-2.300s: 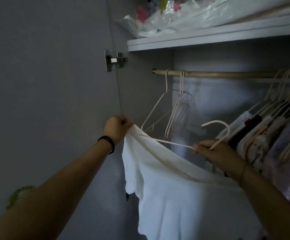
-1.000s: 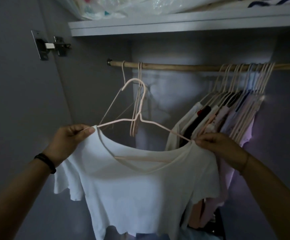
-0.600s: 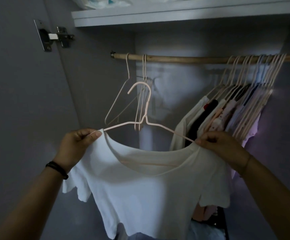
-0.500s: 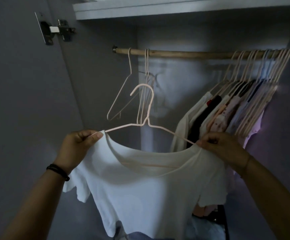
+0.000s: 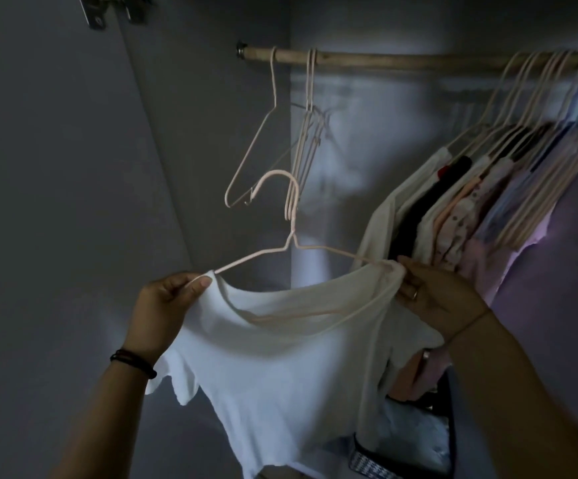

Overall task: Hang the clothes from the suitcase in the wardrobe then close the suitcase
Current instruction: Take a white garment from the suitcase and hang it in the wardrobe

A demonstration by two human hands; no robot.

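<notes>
The left grip (image 5: 166, 302) pinches one shoulder of the white shirt (image 5: 280, 368) and the right grip (image 5: 436, 299) pinches the other. The shirt hangs between them on a pink hanger (image 5: 292, 236), below the wardrobe rail (image 5: 401, 60).

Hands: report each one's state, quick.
Left hand: grips the shirt at one shoulder, by the hanger end.
Right hand: pinches the shirt's other shoulder over the hanger.
</notes>
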